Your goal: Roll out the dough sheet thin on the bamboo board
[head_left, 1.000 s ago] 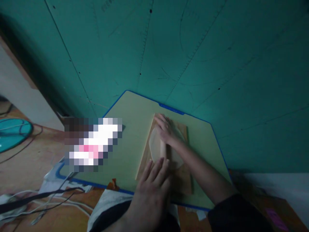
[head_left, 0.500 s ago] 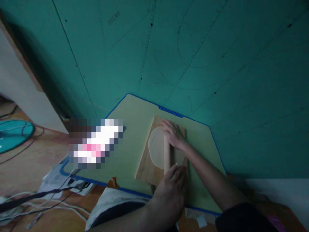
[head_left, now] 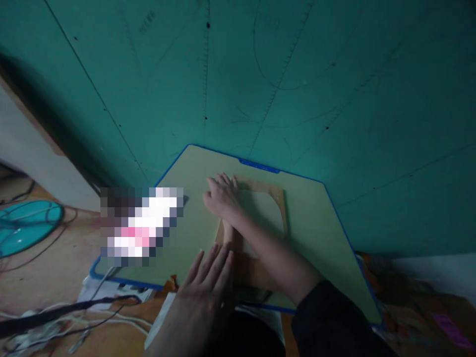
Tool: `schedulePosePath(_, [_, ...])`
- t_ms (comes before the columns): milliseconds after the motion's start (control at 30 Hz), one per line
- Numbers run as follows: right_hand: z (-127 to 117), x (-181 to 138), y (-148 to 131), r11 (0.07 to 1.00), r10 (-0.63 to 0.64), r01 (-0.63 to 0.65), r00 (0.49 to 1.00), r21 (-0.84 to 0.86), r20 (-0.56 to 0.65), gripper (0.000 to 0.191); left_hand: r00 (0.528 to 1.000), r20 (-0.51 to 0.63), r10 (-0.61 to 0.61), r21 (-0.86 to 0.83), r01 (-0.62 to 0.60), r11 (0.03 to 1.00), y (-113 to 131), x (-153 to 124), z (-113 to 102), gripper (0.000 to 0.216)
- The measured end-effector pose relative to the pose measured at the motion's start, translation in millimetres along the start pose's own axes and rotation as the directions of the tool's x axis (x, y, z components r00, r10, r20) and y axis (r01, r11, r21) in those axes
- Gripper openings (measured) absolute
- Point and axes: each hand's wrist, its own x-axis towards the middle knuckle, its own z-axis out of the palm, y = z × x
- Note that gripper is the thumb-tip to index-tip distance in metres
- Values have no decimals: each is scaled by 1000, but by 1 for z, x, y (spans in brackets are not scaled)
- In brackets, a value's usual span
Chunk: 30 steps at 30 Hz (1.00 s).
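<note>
A wooden rolling pin (head_left: pixel 228 234) lies lengthwise near the left side of a wooden board (head_left: pixel 256 272), pointing away from me. On the board is a thin, pale, rounded sheet of dough (head_left: pixel 263 210), partly hidden by my right forearm. My right hand (head_left: pixel 222 196) rests on the pin's far end with its fingers apart. Nearer to me, my left hand (head_left: pixel 208 277) lies with its fingers stretched out, the fingertips on the pin's near end. The pin's two ends are covered by my hands.
The board stands on a pale small table (head_left: pixel 316 223) with a blue rim. To the left lies a blurred-out bright device (head_left: pixel 148 228) with a cable. A green wall (head_left: pixel 238 89) rises behind. Cables and a turquoise round object (head_left: pixel 29 225) are on the floor at left.
The rolling pin has moved left across the dough, from its middle to the board's left side, and both hands moved with it. My left fingers have straightened. The view has shifted slightly.
</note>
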Motion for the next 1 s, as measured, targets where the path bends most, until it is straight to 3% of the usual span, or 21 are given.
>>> schedulePosePath(100, [-8,-8,19,999,-16,18,997,-29,71,42,998,54,20,-48,-17,999,13,15,8,59])
schedulePosePath(233, [-28,-37,75,997,62,-54,983,-50,172,50,986,85,142,-136,-130,982,48,53,27,47])
schedulePosePath(333, [-41,-67,115,987,145,-134,980,-83,136,50,952,101,290,-158,-272,949,66,76,34,42])
schedulePosePath(433, [-47,-95,136,978,200,-195,977,-71,74,49,921,170,350,-178,-320,930,58,78,32,42])
schedulePosePath(533, [-46,-113,135,989,148,-147,989,-23,12,49,928,204,311,-190,-274,943,24,61,25,54])
schedulePosePath(633, [-44,-118,122,1000,-8,8,999,-7,-34,40,973,171,155,-203,-119,972,-23,42,8,83])
schedulePosePath(733, [-44,-122,111,994,-105,104,993,-16,-58,34,989,144,19,-147,2,989,-53,36,-14,88])
schedulePosePath(867, [-44,-147,105,991,-134,133,990,-18,-43,40,990,128,59,-87,-48,995,-47,48,-21,61])
schedulePosePath(1000, [-47,-186,100,998,-62,61,998,-25,-12,51,986,146,83,-24,-80,996,-22,66,-1,51])
